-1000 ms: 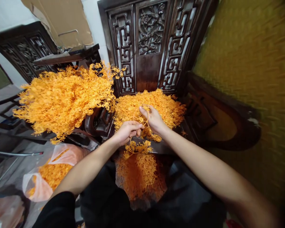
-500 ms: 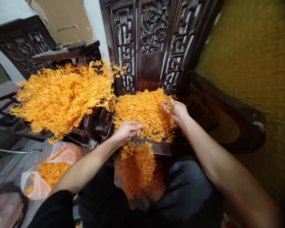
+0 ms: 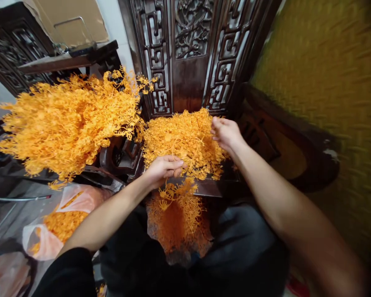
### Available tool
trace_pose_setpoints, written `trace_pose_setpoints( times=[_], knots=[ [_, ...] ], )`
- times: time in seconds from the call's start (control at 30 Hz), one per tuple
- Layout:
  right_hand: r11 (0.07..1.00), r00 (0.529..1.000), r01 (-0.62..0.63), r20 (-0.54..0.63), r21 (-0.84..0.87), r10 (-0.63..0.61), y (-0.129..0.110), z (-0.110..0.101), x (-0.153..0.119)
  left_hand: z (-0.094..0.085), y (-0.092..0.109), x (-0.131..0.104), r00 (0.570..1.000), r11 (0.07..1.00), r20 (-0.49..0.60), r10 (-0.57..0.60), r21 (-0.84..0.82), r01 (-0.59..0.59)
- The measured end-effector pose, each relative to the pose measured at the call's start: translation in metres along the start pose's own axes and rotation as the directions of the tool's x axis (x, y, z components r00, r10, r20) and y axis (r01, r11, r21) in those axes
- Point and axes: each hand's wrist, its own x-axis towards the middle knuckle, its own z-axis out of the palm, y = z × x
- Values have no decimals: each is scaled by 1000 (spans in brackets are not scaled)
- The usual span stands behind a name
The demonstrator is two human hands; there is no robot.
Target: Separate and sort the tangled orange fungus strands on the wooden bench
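My left hand (image 3: 164,170) is closed in a pinch, with thin orange plastic flower sprigs (image 3: 169,193) dangling below its fingers. A heap of small orange plastic flower pieces (image 3: 176,138) lies on the dark wooden chair seat (image 3: 214,189), just beyond that hand. At the heap's right side, my right hand (image 3: 227,133) is raised with its fingers curled together; anything inside them is too small to make out. Between my knees, a clear plastic bag (image 3: 156,225) holds more orange pieces.
On the left, a big bunch of orange plastic sprigs (image 3: 62,123) rests over a dark wooden armrest. A pale bag (image 3: 46,245) of orange pieces stands on the floor below. The carved chair back (image 3: 188,82) rises behind the heap, and a yellow woven surface (image 3: 315,74) is at right.
My right hand has shifted slightly up and its fingers have curled in more. My left hand keeps its pinch in nearly the same place. The view has shifted a little.
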Motion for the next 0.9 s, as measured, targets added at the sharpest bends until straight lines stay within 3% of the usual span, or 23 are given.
trace_pose_setpoints(
  times=[0.03,0.1,0.17,0.2,0.23,0.3,0.37,0.43,0.5,0.57,0.6,0.67,0.7,0.73,0.8,0.87,0.9],
  knots=[
    [999,1000,-19,13,32,18,-1,-4,0,0,-1,0,1000,1000,14,-11,-12,11],
    [992,965,-128,233,8,122,1,-1,-12,-1,-2,3,998,999,41,-36,-35,38],
    [975,847,-176,485,-134,220,8,14,-31,0,-3,6,997,998,47,-54,-29,55],
    [973,802,-134,556,-188,218,12,22,-37,2,-4,7,997,998,48,-59,-24,60],
    [973,790,-90,580,-214,201,15,27,-39,3,-4,7,997,998,47,-62,-24,63],
    [983,868,-52,478,-179,133,17,25,-29,4,-5,6,997,997,43,-69,-34,71],
    [994,962,-93,250,-59,105,15,7,-8,3,-6,3,995,995,48,-85,-46,87],
    [996,991,-85,106,42,80,10,-14,8,1,-6,0,991,992,78,-111,-50,115],
    [996,989,-87,124,31,83,5,-23,4,-2,-7,-1,986,990,98,-134,-39,138],
    [987,933,-135,324,-92,157,5,-12,-16,-3,-8,1,985,989,93,-143,-22,145],
    [974,869,-140,451,-175,206,7,-2,-28,-3,-8,2,986,989,87,-142,-16,144],
    [953,741,-64,625,-297,245,12,17,-46,-1,-7,4,987,990,85,-135,-18,137],
    [945,719,-3,656,-328,230,14,22,-48,0,-7,3,988,991,86,-129,-25,131],
    [936,742,58,642,-348,193,15,22,-46,1,-6,2,989,991,84,-124,-31,127],
    [912,872,137,484,-386,74,15,7,-28,2,-3,-4,988,990,87,-130,-35,134],
    [896,979,154,189,-416,-80,13,-19,-4,0,0,-13,983,988,108,-152,-22,155],
    [916,992,127,56,-380,-114,11,-31,6,-1,0,-17,979,986,120,-165,-11,167]
  ],
)
